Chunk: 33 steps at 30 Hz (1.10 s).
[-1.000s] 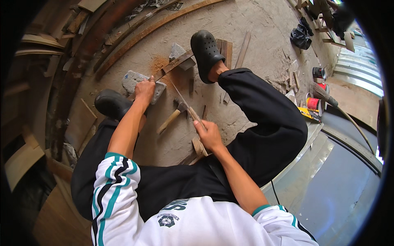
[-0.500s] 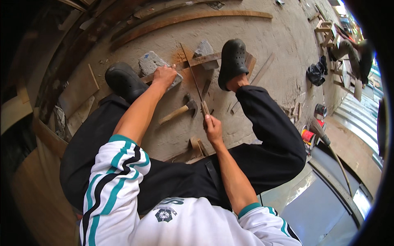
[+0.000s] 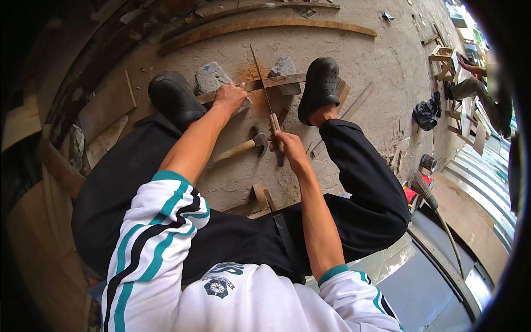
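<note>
"Order, left to right?"
"Left hand (image 3: 230,98) first, I see, closed over the wood strip (image 3: 254,86); strip runs crosswise, rightward from that hand, the nearer one."
"Saw (image 3: 274,122)?"
"Blade across strip, long axis fore-and-aft, ahead of the right hand (image 3: 289,147), which is wrapped round its handle."

Shirt (image 3: 260,304): white; dark lettering (image 3: 227,269) and a dark emblem (image 3: 216,288) are showing on the chest, wearer's side of both hands.
Left sleeve (image 3: 157,238): white, teal and black stripes are running lengthwise; teal cuff is ending well behind the left hand (image 3: 230,98).
Right sleeve (image 3: 359,293): matching stripes; teal cuff is ending well behind the right hand (image 3: 289,146).
Trousers (image 3: 365,213): plain black, loose.
Left clog (image 3: 172,98): dark, rounded toe.
Right clog (image 3: 322,83): dark; round holes are dotting its top.
</note>
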### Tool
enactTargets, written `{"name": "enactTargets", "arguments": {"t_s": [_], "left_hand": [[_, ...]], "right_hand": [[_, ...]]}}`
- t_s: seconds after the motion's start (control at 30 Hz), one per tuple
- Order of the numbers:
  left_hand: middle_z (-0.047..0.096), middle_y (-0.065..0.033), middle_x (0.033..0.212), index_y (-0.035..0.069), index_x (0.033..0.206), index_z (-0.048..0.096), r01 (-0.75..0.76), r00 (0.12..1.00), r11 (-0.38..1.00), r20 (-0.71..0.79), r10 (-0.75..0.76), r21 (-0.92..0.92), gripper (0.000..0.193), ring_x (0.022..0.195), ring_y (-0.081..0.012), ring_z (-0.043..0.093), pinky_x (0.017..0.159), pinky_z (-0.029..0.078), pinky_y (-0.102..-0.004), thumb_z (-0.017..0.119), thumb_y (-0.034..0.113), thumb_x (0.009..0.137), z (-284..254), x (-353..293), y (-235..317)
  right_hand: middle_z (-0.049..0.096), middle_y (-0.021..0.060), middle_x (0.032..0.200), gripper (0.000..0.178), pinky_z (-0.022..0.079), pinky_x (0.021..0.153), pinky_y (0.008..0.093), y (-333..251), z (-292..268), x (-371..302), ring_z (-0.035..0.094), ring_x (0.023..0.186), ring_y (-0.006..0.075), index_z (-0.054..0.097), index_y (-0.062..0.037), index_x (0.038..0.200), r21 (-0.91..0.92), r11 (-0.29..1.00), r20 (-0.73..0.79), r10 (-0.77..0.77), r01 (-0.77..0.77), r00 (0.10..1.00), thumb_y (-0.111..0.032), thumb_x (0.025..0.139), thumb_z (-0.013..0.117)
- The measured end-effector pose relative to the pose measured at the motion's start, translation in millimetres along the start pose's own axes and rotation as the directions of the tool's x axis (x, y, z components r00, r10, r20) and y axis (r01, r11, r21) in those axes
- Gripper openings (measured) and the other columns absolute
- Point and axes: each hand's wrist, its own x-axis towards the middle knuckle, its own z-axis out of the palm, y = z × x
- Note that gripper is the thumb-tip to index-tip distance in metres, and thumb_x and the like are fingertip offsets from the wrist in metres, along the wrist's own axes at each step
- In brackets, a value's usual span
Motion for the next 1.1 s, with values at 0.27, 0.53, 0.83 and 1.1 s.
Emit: {"name": "enactTargets", "arguments": {"t_s": [0.27, 0.53, 0.83, 1.1], "left_hand": [[0.073, -0.0135, 0.095, 0.004, 0.132, 0.058, 0.014, 1.000, 1.000, -0.007, -0.014, -0.015, 0.041, 0.088, -0.0272, 0.072, 0.067, 0.058, -0.0378, 0.050, 0.010, 0.092, -11.8, -3.1, 3.0], [0.072, -0.0147, 0.103, -0.001, 0.134, 0.054, 0.020, 1.000, 1.000, 0.019, -0.020, 0.004, 0.045, 0.100, -0.0324, 0.069, 0.073, 0.059, -0.0389, 0.052, 0.011, 0.090, -14.5, -0.4, 2.1], [0.073, -0.0144, 0.102, 0.002, 0.126, 0.062, -0.011, 1.000, 1.000, -0.027, 0.011, 0.022, 0.039, 0.098, -0.0307, 0.070, 0.071, 0.059, -0.0394, 0.053, 0.012, 0.089, -10.7, -8.8, 1.0], [0.070, -0.0204, 0.105, 0.004, 0.129, 0.059, 0.010, 1.000, 0.999, 0.007, -0.010, -0.052, 0.042, 0.091, -0.0289, 0.072, 0.069, 0.058, -0.0388, 0.052, 0.012, 0.089, -9.6, -1.2, -0.1]], "right_hand": [[0.055, 0.0122, 0.052, 0.083, 0.047, 0.057, 0.0394, 6.0, 12.5, 13.8, 0.056, 0.049, 0.0257, 0.062, 0.0055, 0.057, -0.352, 0.911, -0.455, 0.033, -0.214, 0.890, -0.073, 0.085, 0.052], [0.054, 0.0183, 0.052, 0.083, 0.046, 0.061, 0.0442, 40.8, 19.1, 2.4, 0.056, 0.052, 0.0305, 0.061, 0.0069, 0.056, -0.405, 0.895, -0.498, -0.044, -0.187, 0.866, -0.071, 0.085, 0.054], [0.050, 0.0169, 0.050, 0.082, 0.043, 0.057, 0.0427, 83.1, 9.6, -16.5, 0.051, 0.050, 0.0242, 0.059, 0.0080, 0.057, -0.380, 0.912, -0.464, -0.045, -0.153, 0.885, -0.068, 0.087, 0.053], [0.046, 0.0084, 0.048, 0.081, 0.038, 0.051, 0.0376, 44.6, 20.7, 33.2, 0.045, 0.048, 0.0175, 0.053, 0.0038, 0.052, -0.342, 0.932, -0.488, -0.068, -0.118, 0.870, -0.069, 0.086, 0.055]]}}
